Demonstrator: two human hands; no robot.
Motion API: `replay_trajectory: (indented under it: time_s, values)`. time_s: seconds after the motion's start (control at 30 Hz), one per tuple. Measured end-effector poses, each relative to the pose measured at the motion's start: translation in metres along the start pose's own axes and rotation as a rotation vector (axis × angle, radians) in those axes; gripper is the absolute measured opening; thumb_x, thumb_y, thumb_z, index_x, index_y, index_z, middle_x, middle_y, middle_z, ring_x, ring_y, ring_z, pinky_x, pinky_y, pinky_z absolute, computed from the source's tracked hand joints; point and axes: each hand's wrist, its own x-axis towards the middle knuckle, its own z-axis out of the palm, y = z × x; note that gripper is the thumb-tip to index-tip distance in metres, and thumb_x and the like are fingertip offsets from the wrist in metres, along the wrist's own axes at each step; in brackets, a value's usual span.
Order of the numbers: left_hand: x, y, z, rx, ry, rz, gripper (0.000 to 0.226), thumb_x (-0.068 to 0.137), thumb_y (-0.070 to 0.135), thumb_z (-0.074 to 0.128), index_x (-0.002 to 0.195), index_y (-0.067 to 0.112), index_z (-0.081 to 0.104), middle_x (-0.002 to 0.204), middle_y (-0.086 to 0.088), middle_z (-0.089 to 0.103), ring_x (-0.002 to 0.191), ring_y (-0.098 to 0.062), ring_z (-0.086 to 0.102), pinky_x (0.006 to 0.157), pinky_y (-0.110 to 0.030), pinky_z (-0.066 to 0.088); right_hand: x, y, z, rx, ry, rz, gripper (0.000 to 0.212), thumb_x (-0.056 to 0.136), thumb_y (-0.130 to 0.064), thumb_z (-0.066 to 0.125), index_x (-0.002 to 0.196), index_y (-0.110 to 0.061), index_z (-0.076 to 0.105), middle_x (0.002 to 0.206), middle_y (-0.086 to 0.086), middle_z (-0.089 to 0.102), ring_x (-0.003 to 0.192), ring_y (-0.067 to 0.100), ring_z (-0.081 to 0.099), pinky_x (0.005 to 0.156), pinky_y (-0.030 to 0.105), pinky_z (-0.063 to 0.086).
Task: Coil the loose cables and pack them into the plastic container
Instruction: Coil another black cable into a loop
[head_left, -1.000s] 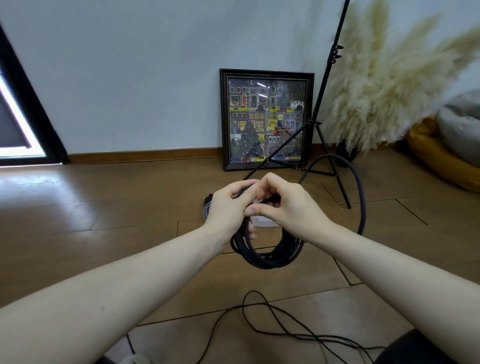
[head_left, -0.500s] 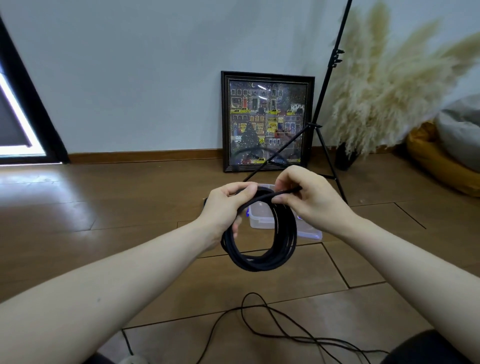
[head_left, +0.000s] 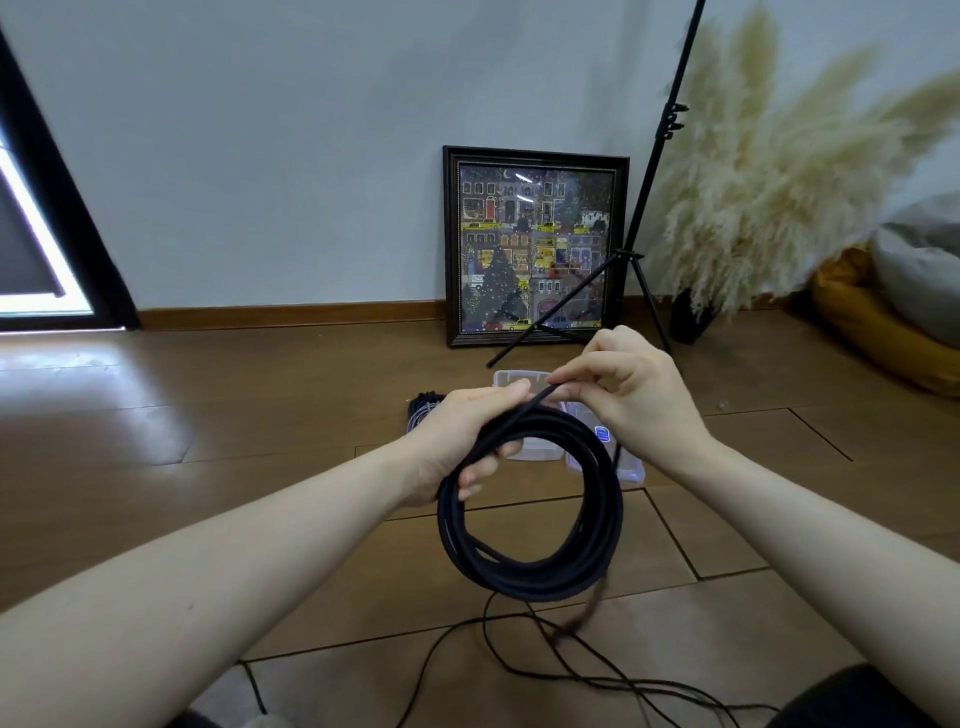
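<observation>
A thick black cable coil (head_left: 530, 571) of several loops hangs in the air in front of me. My left hand (head_left: 467, 441) grips the coil at its upper left, fingers curled round the bundle. My right hand (head_left: 623, 395) pinches the last strand of the cable where it runs up from the coil's top. Behind my hands, the clear plastic container (head_left: 530, 449) sits on the floor, mostly hidden; beside it lies its lid (head_left: 631, 473). A thin loose black cable (head_left: 524, 654) lies tangled on the floor below the coil.
A dark bundle of cable (head_left: 423, 408) lies left of the container. A framed picture (head_left: 535, 249) leans on the wall. A black tripod stand (head_left: 644, 228) rises at right, next to pampas grass (head_left: 769, 197) and a yellow cushion (head_left: 872, 332).
The big free loop on the right has been drawn in onto the coil. The coil has turned more face-on and my right hand has lifted slightly with the strand.
</observation>
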Motion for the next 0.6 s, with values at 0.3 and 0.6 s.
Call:
replay_trajectory:
  time_s: [0.3,0.6]
  values:
    - [0.001,-0.002,-0.003,0.057,0.044,0.092,0.031,0.094,0.04,0.063,0.104,0.012,0.058,0.064,-0.006,0.057,0.027,-0.01,0.031,0.029,-0.016,0.027,-0.006,-0.009,0.008,0.247,-0.052,0.288,0.018,0.081,-0.013,0.078,0.084,-0.025,0.066,0.08,-0.012,0.067,0.073,0.006,0.06,0.071,0.027,0.05]
    - [-0.001,-0.004,-0.007,0.072,0.023,0.158,0.022,0.093,0.039,0.066,0.076,0.026,0.065,0.064,-0.01,0.059,0.026,-0.011,0.034,0.029,-0.016,0.029,-0.009,-0.017,0.016,0.423,-0.257,0.429,0.018,0.097,-0.018,0.058,0.093,-0.019,0.075,0.089,0.012,0.073,0.077,0.018,0.068,0.064,0.016,0.051]
